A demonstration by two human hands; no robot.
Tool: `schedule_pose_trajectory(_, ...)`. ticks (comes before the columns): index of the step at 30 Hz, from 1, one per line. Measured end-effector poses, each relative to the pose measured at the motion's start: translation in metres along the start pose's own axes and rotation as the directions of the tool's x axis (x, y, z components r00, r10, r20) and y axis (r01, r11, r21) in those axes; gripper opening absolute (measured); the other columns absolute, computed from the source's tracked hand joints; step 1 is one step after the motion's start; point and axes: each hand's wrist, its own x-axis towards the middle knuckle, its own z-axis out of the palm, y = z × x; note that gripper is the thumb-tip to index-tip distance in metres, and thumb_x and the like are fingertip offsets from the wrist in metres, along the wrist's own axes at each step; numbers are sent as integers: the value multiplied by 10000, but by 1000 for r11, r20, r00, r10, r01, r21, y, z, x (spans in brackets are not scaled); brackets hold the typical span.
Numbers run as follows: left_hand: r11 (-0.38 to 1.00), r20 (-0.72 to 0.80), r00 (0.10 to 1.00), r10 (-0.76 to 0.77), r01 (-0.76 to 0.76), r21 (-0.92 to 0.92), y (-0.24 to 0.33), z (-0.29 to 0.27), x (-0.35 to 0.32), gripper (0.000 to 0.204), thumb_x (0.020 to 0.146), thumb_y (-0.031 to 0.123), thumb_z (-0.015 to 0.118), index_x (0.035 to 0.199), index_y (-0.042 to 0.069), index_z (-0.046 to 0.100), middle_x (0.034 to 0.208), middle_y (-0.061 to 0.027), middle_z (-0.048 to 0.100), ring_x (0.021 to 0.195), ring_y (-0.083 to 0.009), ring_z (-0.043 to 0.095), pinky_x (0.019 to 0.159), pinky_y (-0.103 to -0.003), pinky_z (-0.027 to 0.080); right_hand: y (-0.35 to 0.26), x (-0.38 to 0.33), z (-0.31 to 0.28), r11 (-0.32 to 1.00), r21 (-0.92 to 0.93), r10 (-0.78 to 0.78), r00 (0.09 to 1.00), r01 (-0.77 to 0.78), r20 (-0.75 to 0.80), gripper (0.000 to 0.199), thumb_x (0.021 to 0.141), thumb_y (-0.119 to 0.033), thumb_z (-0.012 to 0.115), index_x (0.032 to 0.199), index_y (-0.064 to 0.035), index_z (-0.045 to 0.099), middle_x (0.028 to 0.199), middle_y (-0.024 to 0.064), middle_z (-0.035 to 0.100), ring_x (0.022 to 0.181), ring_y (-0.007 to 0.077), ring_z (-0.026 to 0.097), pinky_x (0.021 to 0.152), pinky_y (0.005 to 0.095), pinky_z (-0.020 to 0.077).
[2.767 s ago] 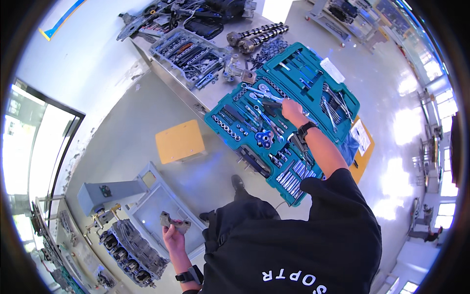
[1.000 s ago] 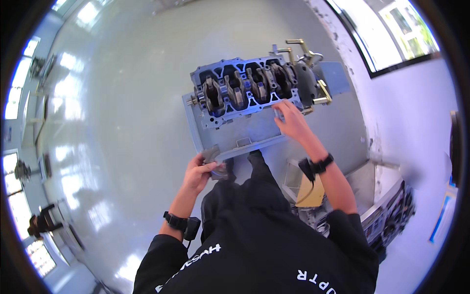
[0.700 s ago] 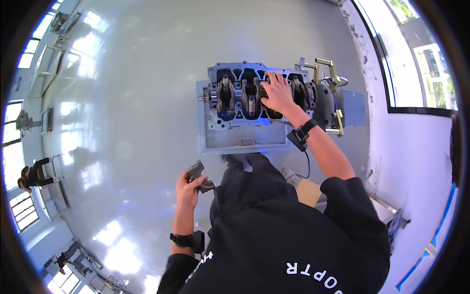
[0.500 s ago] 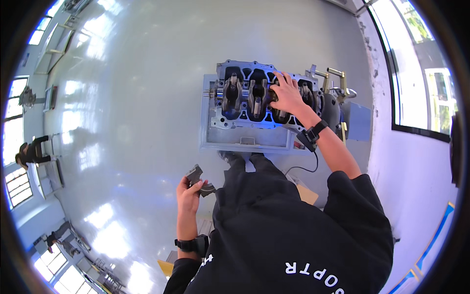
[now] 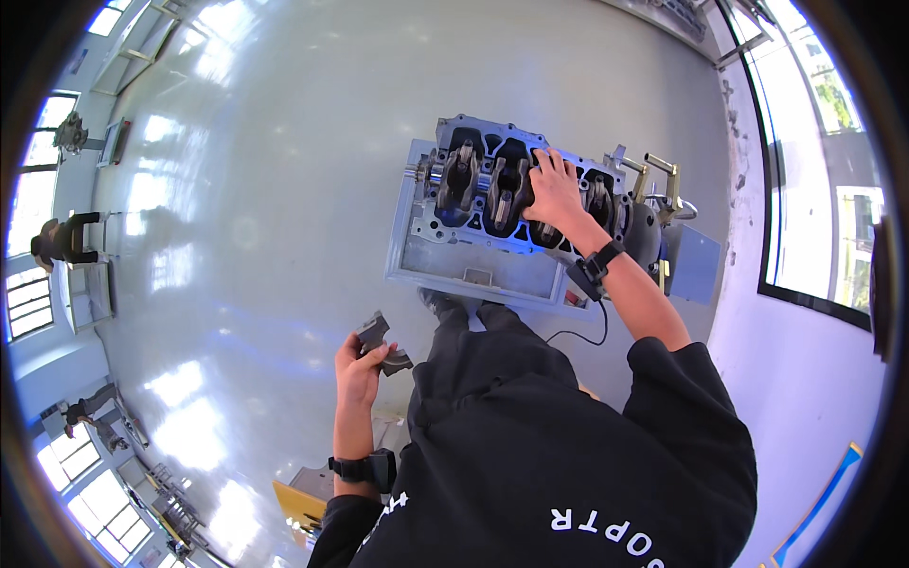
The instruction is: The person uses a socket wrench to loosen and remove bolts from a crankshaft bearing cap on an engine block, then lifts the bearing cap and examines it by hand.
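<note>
My left hand, low beside my left leg, is closed on a dark grey metal bearing cap with a half-round notch. Ahead of me lies an engine block, its open side up, with the crankshaft and its counterweights showing. Over the middle of the block, my right hand reaches down with bent fingers on the far side and the thumb on the near side. Its palm and fingers hide whatever lies under them at the crankshaft.
A grey stand with a tray carries the block. Brass-coloured bars and a rounded housing stick out at its right end. A cable hangs from my right wrist strap. Beyond the stand's right side are a wall and a window; benches and people are far left.
The view has shifted slightly, so the block sits a little farther right in it. My left hand still holds the bearing cap, and my right hand stays on the middle of the block.
</note>
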Motion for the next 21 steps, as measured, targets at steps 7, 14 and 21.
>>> schedule_pose_trajectory(7,999,-40,999,19,-21,-42,-9,-8,-14,336,729,-111,602,1047,-58,508,903,-103,563,824,-211,591,845,-401,521,-1,0,-5,998,56,-24,999,25,-29,598,491,-321,772,957,24,626,1303,162,415,1277,321,307,1014,464,278)
schedule_pose_trajectory(14,997,-21,999,36,-37,-65,-11,-12,-16,341,733,-103,604,1058,-56,515,905,-101,567,823,-212,593,845,-403,522,6,-11,-30,995,99,3,994,8,-108,486,530,-281,757,911,-20,607,1310,151,415,1266,321,324,1018,461,286)
schedule_pose_trajectory(21,980,12,1000,-19,21,-198,1,-2,-17,338,754,-93,601,1079,-64,509,893,-109,566,823,-230,597,870,-476,508,11,-37,-40,758,643,2,984,114,-176,426,601,-197,754,965,-51,590,1257,107,468,1219,260,398,985,394,338)
